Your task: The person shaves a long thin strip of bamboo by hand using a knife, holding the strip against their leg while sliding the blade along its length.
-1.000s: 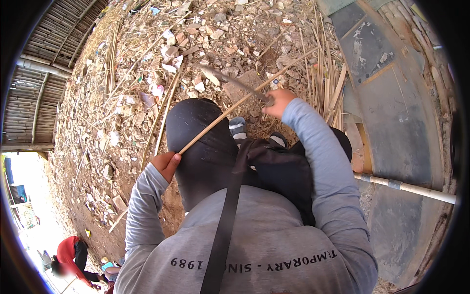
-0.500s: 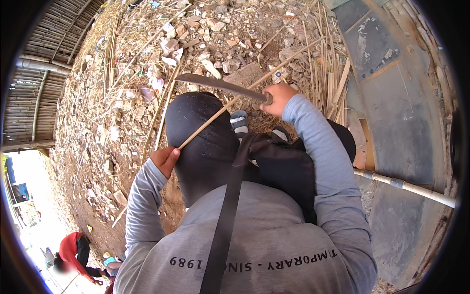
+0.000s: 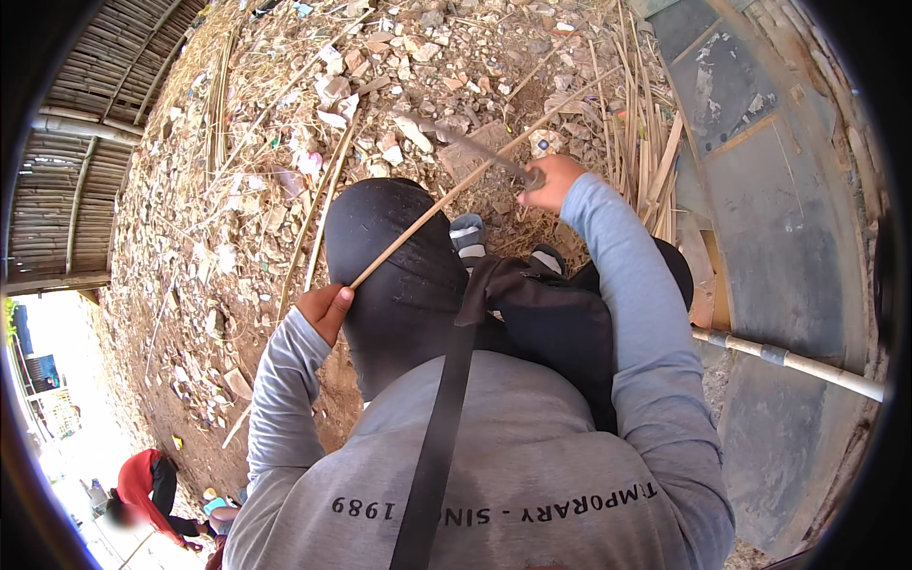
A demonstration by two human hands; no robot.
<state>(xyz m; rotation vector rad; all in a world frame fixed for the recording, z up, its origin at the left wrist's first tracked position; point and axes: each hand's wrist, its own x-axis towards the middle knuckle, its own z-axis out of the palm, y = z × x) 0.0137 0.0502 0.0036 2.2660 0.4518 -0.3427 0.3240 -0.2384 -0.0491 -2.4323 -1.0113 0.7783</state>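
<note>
My left hand [image 3: 325, 309] is closed around the near end of a long thin bamboo strip [image 3: 416, 225], beside my left thigh. The strip slants over my black-clad knee toward the far right. My right hand [image 3: 553, 182] is wrapped around the handle of a machete [image 3: 480, 150]. Its blade is blurred by motion, points to the far left and crosses the strip near my right hand. I cannot tell whether blade and strip touch.
Stony ground [image 3: 275, 204] with litter spreads ahead. Split bamboo strips [image 3: 655, 161] lie at the far right, beside grey panels [image 3: 779, 247]. A pale pole [image 3: 807, 369] juts in at the right. Another person in red [image 3: 142, 480] is at the lower left, near a bamboo wall [image 3: 71, 180].
My right hand has shifted slightly right and away from me. The machete's tip has swung farther away and to the right. My left hand has barely moved and still grips the bamboo strip.
</note>
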